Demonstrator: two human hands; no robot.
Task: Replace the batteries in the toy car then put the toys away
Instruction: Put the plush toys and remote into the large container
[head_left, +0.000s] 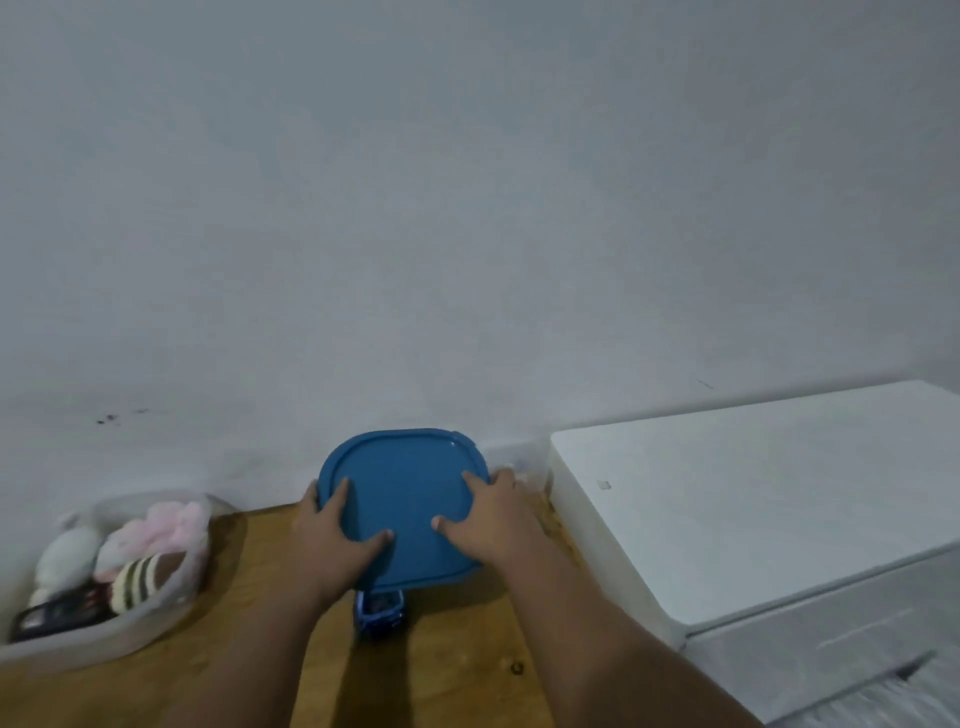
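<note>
Both grips are spread flat and wide here, palms down on the blue lid (402, 499), nothing clenched inside either one. The left hand (332, 535) covers the lid's near-left part, fingers wrapping over the left edge and thumb pointing in toward the middle. The right hand (493, 514) mirrors it on the right side, fingertips reaching the right rim, thumb angled inward too. The lid itself is a rounded square with a raised border, sitting at the back of the wooden desk (457, 665), close against the pale wall (467, 208). Whatever lies under the lid is hidden, so what it covers cannot be told. Just below the lid's near edge, between the two forearms, sits the small blue toy car (379, 613), resting on the desk and partly tucked under the lid's overhang. Off to the left, a clear plastic tub (150, 631) stands open on the desk, holding soft toys (150, 545): a pink fluffy one, a pale rounded one, a brown-and-cream striped one, plus a dark flat item too blurred to name. On the right, a white cabinet (753, 519) stands beside the desk.
</note>
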